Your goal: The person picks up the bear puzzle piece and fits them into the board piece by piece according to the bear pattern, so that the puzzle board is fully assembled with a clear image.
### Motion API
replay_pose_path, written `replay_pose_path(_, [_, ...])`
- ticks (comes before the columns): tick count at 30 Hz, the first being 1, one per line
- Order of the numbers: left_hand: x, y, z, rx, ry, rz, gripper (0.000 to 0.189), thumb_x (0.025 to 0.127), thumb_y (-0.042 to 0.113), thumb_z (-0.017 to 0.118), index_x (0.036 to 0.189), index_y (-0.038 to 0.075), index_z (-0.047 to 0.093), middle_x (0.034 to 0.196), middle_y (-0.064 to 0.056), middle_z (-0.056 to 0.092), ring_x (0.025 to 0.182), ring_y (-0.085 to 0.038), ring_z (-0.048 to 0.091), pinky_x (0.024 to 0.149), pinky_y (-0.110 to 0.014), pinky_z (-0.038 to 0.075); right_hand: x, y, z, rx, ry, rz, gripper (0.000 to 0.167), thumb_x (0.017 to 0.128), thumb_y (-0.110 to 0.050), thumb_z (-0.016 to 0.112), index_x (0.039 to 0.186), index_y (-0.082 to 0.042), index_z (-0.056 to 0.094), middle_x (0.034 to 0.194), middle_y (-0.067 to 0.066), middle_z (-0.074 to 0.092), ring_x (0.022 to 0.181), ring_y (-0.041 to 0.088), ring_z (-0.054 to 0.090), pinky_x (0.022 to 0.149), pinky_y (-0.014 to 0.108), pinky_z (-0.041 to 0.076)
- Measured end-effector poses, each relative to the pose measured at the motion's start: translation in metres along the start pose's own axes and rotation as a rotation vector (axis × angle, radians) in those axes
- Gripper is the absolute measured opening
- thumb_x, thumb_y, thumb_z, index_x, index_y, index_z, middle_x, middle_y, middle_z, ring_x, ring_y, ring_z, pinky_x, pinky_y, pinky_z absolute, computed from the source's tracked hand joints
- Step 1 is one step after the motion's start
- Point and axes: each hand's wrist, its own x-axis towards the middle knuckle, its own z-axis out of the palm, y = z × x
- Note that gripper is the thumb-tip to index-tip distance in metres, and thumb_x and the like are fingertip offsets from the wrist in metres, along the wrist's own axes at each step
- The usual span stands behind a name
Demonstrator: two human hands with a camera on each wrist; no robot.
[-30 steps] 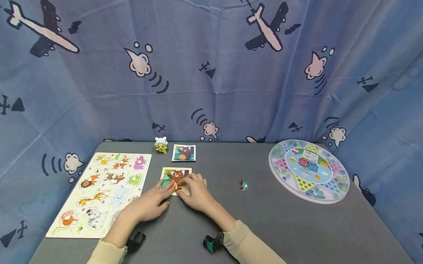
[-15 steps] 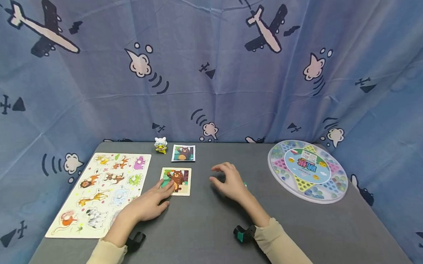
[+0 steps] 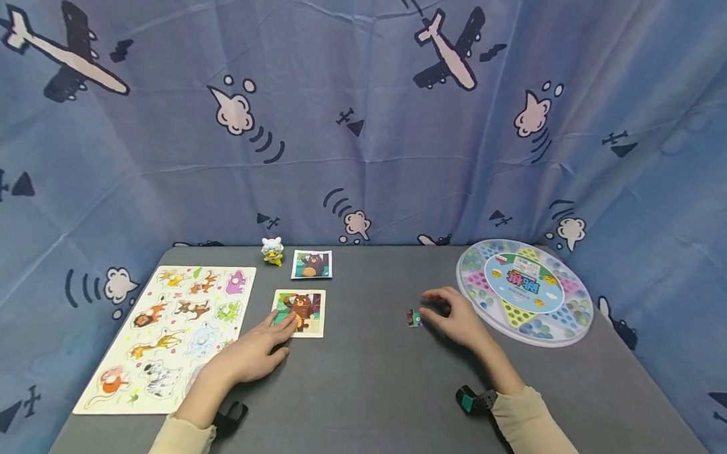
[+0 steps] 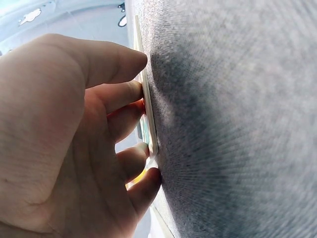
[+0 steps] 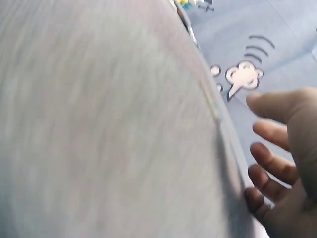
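Observation:
A small square bear jigsaw puzzle [image 3: 309,316] in a pale frame lies left of the table's middle. My left hand [image 3: 247,351] rests its fingertips on the puzzle's left part, covering some of the picture. In the left wrist view, that hand's fingers [image 4: 126,119] touch the thin board from above, with the thumb apart from the others. To the right lies a loose jigsaw piece [image 3: 413,319], brown and green. My right hand [image 3: 459,320] is just right of the piece, thumb and fingers spread apart and holding nothing.
Behind the puzzle lies a bear picture card [image 3: 312,263], with a small white-and-yellow figurine [image 3: 272,251] beside it. An animal puzzle board [image 3: 163,341] lies at the left. At the right is a round board-game box [image 3: 525,291]. A blue printed curtain [image 3: 360,120] hangs behind.
My right hand has left the bear puzzle and moved right to the loose piece. The puzzle's lower right gap now looks filled. My left hand has stayed on the puzzle.

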Motion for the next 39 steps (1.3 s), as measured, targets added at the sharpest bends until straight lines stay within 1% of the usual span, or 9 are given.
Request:
replay_pose_path(2, [0.0,0.0,0.0,-0.004,-0.001,-0.003,0.056,0.108,0.018,0.058,0.161,0.006,0.046,0.173,-0.009,0.031,0.161,-0.046,0.018,0.123,-0.066,0.029,-0.002,0.006,0.0,-0.007,-0.019,-0.033,0.033,0.095,-0.018,0.081,0.125,-0.004,0.075,0.119,0.012,0.072,0.109,0.029,0.067,0.089,0.043,0.055])
replay_pose_path(4, [0.0,-0.001,0.0,-0.006,0.0,-0.003,0.056,0.108,0.018,0.058,0.161,0.007,0.045,0.173,-0.009,0.031,0.161,-0.046,0.018,0.123,-0.067,0.029,-0.004,0.009,0.001,-0.013,-0.036,-0.073,0.032,0.095,-0.018,0.081,0.124,-0.006,0.076,0.119,0.01,0.073,0.109,0.028,0.067,0.089,0.041,0.055])
replay_pose_path(10, [0.001,-0.004,0.0,-0.009,0.01,0.021,0.055,0.108,0.017,0.058,0.161,0.006,0.046,0.173,-0.01,0.032,0.16,-0.048,0.019,0.123,-0.067,0.029,-0.007,0.017,0.003,-0.059,-0.054,-0.165,0.031,0.091,-0.019,0.086,0.12,-0.011,0.079,0.117,0.005,0.072,0.109,0.026,0.065,0.089,0.044,0.054])
replay_pose_path(12, [0.001,-0.004,-0.001,-0.007,0.01,0.029,0.055,0.108,0.017,0.058,0.16,0.005,0.046,0.172,-0.011,0.033,0.16,-0.048,0.02,0.122,-0.068,0.03,-0.008,0.018,0.003,-0.069,-0.059,-0.17,0.03,0.089,-0.018,0.087,0.118,-0.013,0.079,0.116,0.004,0.071,0.109,0.025,0.065,0.09,0.043,0.053])
replay_pose_path(15, [0.001,-0.004,-0.001,-0.003,0.008,0.02,0.055,0.108,0.017,0.058,0.161,0.006,0.045,0.173,-0.01,0.032,0.16,-0.047,0.019,0.123,-0.067,0.03,-0.008,0.019,0.003,-0.078,-0.067,-0.171,0.028,0.089,-0.019,0.087,0.116,-0.014,0.08,0.116,0.004,0.07,0.109,0.025,0.064,0.09,0.045,0.053])
replay_pose_path(21, [0.002,-0.002,-0.001,-0.002,0.003,0.016,0.055,0.108,0.018,0.058,0.16,0.005,0.046,0.173,-0.01,0.031,0.16,-0.047,0.018,0.124,-0.066,0.028,-0.006,0.018,0.001,-0.072,-0.074,-0.193,0.023,0.092,-0.017,0.085,0.114,-0.014,0.08,0.115,0.005,0.07,0.109,0.028,0.065,0.091,0.049,0.054])
replay_pose_path(27, [0.001,-0.002,-0.001,-0.003,0.003,0.019,0.055,0.108,0.017,0.058,0.16,0.005,0.046,0.173,-0.01,0.032,0.16,-0.048,0.019,0.123,-0.067,0.028,-0.008,0.019,0.001,-0.102,-0.071,-0.226,0.026,0.09,-0.017,0.086,0.115,-0.014,0.08,0.115,0.006,0.069,0.109,0.028,0.065,0.092,0.052,0.053])
replay_pose_path(31, [0.001,-0.002,-0.001,-0.005,0.004,0.022,0.055,0.108,0.016,0.058,0.16,0.004,0.047,0.173,-0.01,0.033,0.16,-0.048,0.02,0.123,-0.068,0.029,-0.007,0.019,0.002,-0.114,-0.081,-0.226,0.026,0.09,-0.017,0.086,0.115,-0.014,0.08,0.115,0.006,0.069,0.111,0.029,0.063,0.095,0.055,0.052])
replay_pose_path(39, [0.001,-0.003,0.0,0.001,0.004,0.025,0.055,0.108,0.017,0.058,0.16,0.005,0.046,0.173,-0.01,0.032,0.16,-0.047,0.019,0.123,-0.068,0.029,-0.007,0.017,0.002,-0.135,-0.102,-0.237,0.023,0.092,-0.018,0.084,0.114,-0.015,0.077,0.118,0.008,0.067,0.111,0.03,0.06,0.095,0.054,0.05])
